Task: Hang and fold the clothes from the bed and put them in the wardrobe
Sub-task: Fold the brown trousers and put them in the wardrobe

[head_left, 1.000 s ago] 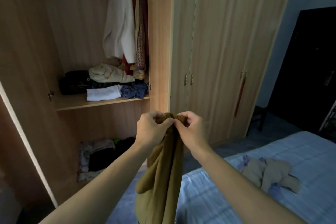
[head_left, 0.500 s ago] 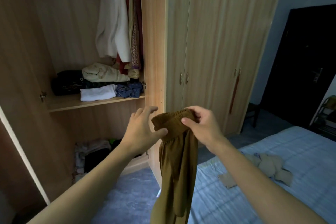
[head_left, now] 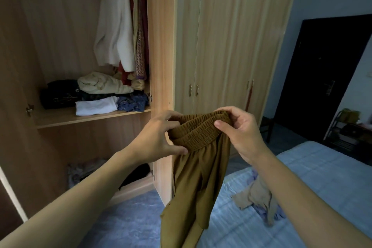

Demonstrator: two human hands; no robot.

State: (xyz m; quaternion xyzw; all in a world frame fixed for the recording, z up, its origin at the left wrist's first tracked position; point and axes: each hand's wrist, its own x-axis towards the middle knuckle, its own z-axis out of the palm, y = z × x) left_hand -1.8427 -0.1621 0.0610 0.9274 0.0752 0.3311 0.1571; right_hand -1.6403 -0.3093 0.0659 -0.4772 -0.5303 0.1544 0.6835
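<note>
Wooden wardrobe [head_left: 161,46] stands open behind trousers [head_left: 197,167] both hands [head_left: 155,139] grip.

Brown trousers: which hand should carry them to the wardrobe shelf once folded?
Probably the left hand. It grips the waistband of the brown trousers on the side nearest the open wardrobe shelf; the right hand is on the bed side.

wardrobe [head_left: 161,26] left, bed [head_left: 322,177] right, trousers [head_left: 197,167] between
</note>
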